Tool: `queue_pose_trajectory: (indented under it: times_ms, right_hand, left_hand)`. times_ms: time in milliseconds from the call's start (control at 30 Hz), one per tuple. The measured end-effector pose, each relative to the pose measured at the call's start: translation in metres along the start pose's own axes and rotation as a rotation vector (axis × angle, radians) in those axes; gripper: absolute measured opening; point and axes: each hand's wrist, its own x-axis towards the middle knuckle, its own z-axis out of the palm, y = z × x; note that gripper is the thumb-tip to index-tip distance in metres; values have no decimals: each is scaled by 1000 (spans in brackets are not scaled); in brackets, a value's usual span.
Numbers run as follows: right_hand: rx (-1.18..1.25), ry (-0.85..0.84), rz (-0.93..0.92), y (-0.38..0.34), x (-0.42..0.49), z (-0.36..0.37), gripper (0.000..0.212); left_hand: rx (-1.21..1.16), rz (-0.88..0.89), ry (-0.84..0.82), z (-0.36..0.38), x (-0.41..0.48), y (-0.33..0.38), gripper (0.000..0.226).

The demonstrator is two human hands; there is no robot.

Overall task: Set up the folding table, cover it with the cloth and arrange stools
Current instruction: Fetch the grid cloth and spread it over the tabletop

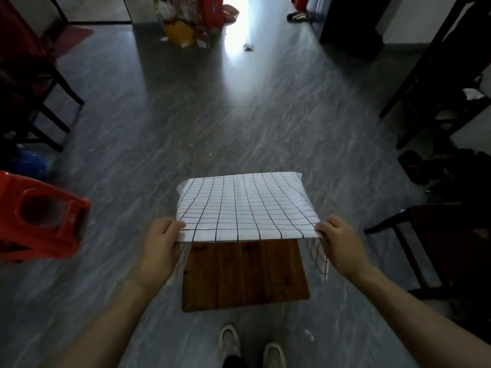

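A small wooden folding table (245, 277) stands on the floor right in front of my feet. A white cloth with a black grid (244, 205) lies over its far half, and the near half of the brown top is bare. My left hand (159, 243) pinches the cloth's near left corner. My right hand (338, 241) pinches the near right corner, where a flap of cloth hangs down beside the table. The near edge is lifted a little off the wood. A red plastic stool (39, 216) sits on the floor to the left, tipped toward me.
Dark wooden chairs stand at the left (39, 83), at the right (438, 75) and at the near right (438, 240). Boxes and clutter (186, 25) lie at the far end by a bright doorway. Grey tiled floor (239, 115) stretches ahead. Dark shoes (417, 166) lie at the right.
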Motion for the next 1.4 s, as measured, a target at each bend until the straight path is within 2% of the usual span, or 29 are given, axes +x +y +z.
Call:
queue_pose_trajectory:
  times_ms: [167, 267, 367, 567, 767, 933, 1100, 1267, 1400]
  right_hand:
    - [16, -19, -26, 36, -45, 27, 15]
    - [-4, -66, 34, 46, -70, 47, 20]
    - [-5, -103, 55, 47, -91, 67, 21]
    - [-46, -153, 102, 50, -126, 112, 21]
    - [-85, -110, 110, 50, -163, 170, 29]
    - [-118, -113, 82, 50, -190, 213, 33]
    - [-138, -119, 90, 53, -203, 249, 31]
    - [-188, -118, 115, 59, -216, 285, 22]
    - [-219, -189, 205, 70, -235, 311, 31]
  left_hand:
    - [43, -48, -111, 33, -41, 23, 20]
    - [50, -63, -187, 47, -65, 35, 31]
    - [50, -76, -230, 55, -88, 37, 33]
    - [63, -81, -228, 93, -140, 6, 46]
    - [36, -66, -198, 141, -201, -38, 41]
    - [21, -120, -231, 166, -236, -63, 44]
    - [22, -55, -191, 197, -255, -81, 34]
    - [74, -34, -246, 229, -269, -91, 48]
    - [51, -41, -251, 249, -292, -89, 47]
